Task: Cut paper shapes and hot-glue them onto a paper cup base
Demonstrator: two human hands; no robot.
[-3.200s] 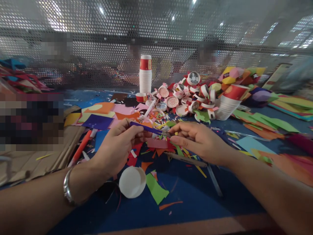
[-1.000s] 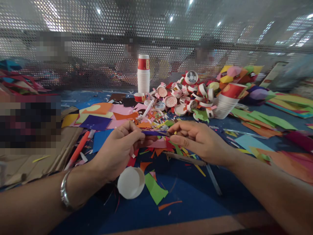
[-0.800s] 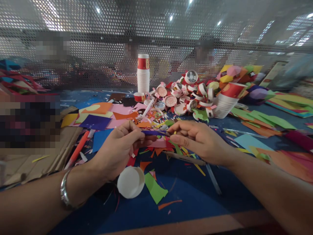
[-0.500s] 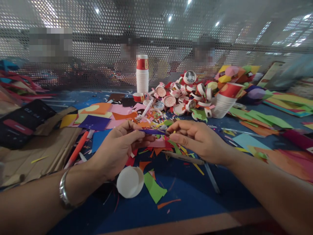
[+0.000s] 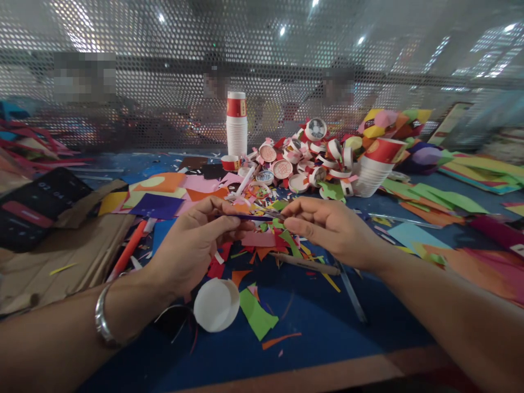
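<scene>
My left hand is closed, thumb and fingers pinching a narrow piece of purple paper seen nearly edge-on. Facing it, my right hand is closed too, its fingertips around a small, thin, shiny metal tool whose tip points left at the purple paper. Its handle is hidden in my fingers, so I cannot make out its kind. Below my hands on the blue table lie white paper discs, a green paper scrap and a wooden stick.
A tall stack of paper cups stands at the back; another stack leans at right. Between them is a heap of cut cup bottoms. Coloured sheets, cardboard, an orange pen and a dark screen lie left.
The purple paper now shows as a thinner edge, and the metal tool shows more plainly against it. My hands have barely shifted.
</scene>
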